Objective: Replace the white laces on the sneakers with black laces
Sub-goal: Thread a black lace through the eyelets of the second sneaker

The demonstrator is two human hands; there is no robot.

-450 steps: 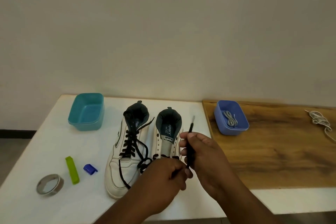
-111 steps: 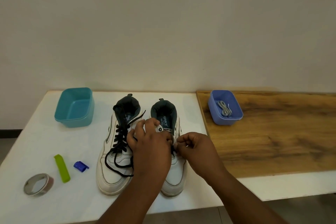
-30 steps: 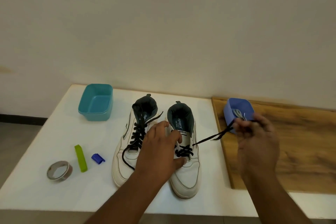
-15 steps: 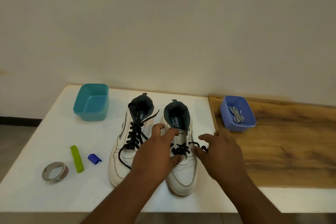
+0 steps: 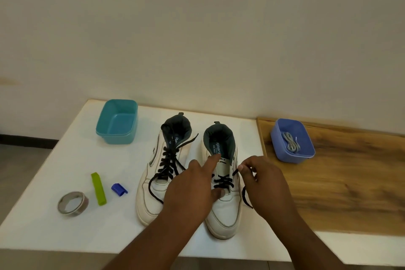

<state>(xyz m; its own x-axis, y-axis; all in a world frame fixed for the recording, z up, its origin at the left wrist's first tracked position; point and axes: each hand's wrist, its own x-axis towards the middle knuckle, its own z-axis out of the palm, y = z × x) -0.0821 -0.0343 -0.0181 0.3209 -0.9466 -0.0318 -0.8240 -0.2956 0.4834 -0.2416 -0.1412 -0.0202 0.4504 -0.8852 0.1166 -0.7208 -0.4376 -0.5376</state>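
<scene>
Two white sneakers stand side by side on the white table [image 5: 72,160]. The left sneaker [image 5: 157,184] is laced to the top with a black lace. The right sneaker [image 5: 225,208] has a black lace [image 5: 223,182] through its lower eyelets only. My left hand [image 5: 192,186] rests on the right sneaker, index finger stretched along the tongue and thumb pressing near the toe. My right hand [image 5: 263,182] pinches the black lace at the sneaker's right eyelets; a loop of it hangs down beside the shoe. White laces [image 5: 290,141] lie in the blue-violet tub [image 5: 293,155].
A teal tub [image 5: 117,121] stands at the back left. A tape roll [image 5: 72,203], a green clip [image 5: 98,188] and a small blue clip [image 5: 119,189] lie left of the sneakers. A wooden board [image 5: 350,182] covers the right side. The table's front edge is close.
A second ago my right hand pulled the black lace out to the right near the violet tub. It has come back to the right sneaker's eyelets and pinches the lace there. My left hand stayed.
</scene>
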